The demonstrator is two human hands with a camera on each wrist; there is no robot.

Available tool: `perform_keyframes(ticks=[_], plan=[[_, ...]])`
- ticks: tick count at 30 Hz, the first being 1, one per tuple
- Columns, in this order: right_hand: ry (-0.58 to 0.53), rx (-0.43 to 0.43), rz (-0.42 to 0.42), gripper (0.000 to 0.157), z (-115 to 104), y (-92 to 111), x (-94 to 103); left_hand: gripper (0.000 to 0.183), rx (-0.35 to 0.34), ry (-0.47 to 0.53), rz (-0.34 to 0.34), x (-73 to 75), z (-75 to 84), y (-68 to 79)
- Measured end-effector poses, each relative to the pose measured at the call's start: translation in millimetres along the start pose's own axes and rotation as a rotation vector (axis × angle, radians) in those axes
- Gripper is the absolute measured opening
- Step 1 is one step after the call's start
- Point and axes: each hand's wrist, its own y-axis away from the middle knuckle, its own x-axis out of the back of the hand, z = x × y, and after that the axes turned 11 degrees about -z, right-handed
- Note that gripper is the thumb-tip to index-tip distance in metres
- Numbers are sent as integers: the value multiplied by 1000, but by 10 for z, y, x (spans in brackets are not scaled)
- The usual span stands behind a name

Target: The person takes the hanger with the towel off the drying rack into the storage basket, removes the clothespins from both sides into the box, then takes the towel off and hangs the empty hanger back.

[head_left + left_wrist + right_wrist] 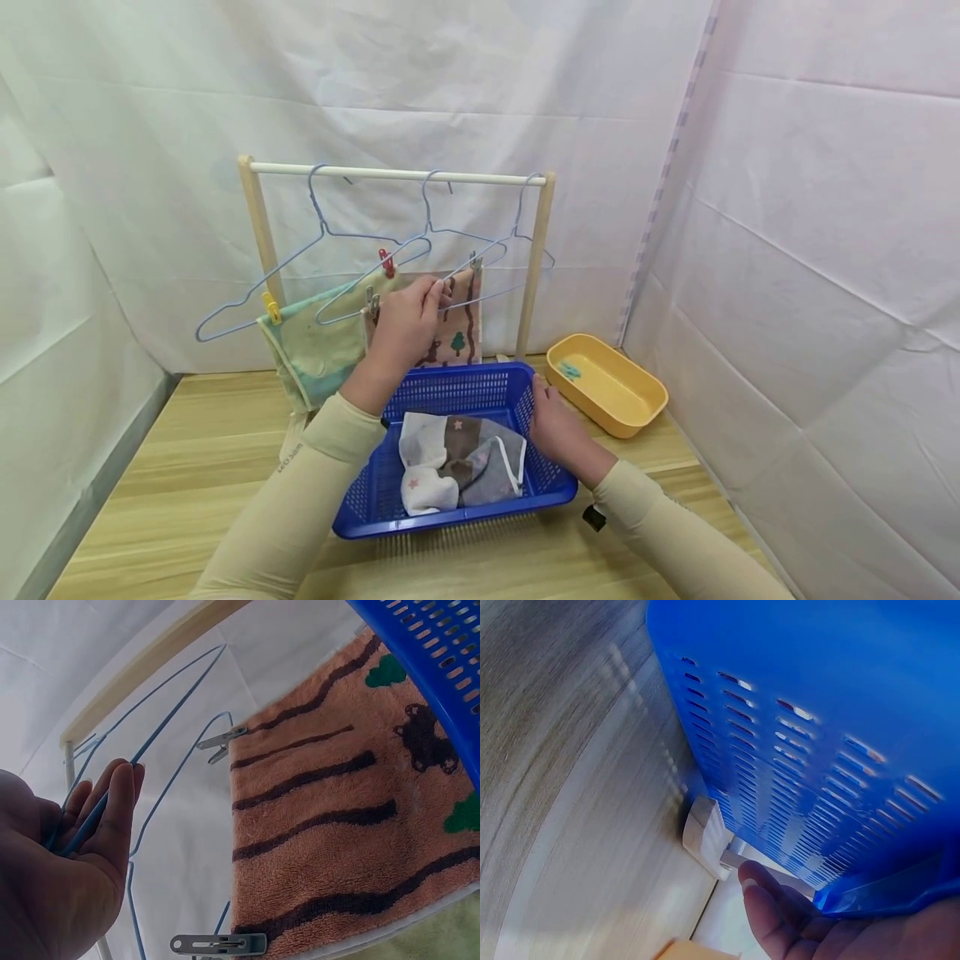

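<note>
My left hand [405,325] grips the lower left corner of the rightmost blue wire hanger [172,712], fingers curled round the wire. My right hand [558,425] grips the right rim of a blue slotted basket [450,527], its thumb over the top edge. Inside the basket lies a crumpled grey, brown and white cloth [468,450] with small stars. Just behind my left hand, a pink-brown towel [315,802] with dark stripes hangs from the middle hanger by grey clothespins [221,944]. A green and yellow towel [322,350] hangs from the left hanger.
The wooden rack's white bar [390,173] carries the three hangers. A red clothespin [387,263] and a yellow clothespin [272,308] hold the green towel. Right of the basket stands a yellow tray [611,392] with small teal pieces [570,370]. White sheets surround the wooden tabletop.
</note>
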Motion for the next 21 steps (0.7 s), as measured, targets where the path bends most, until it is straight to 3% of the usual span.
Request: perform_keyframes(ticks=[21], plan=[[-19, -19, -22, 67, -3, 2, 6, 27, -12, -20, -19, -103, -87, 87]])
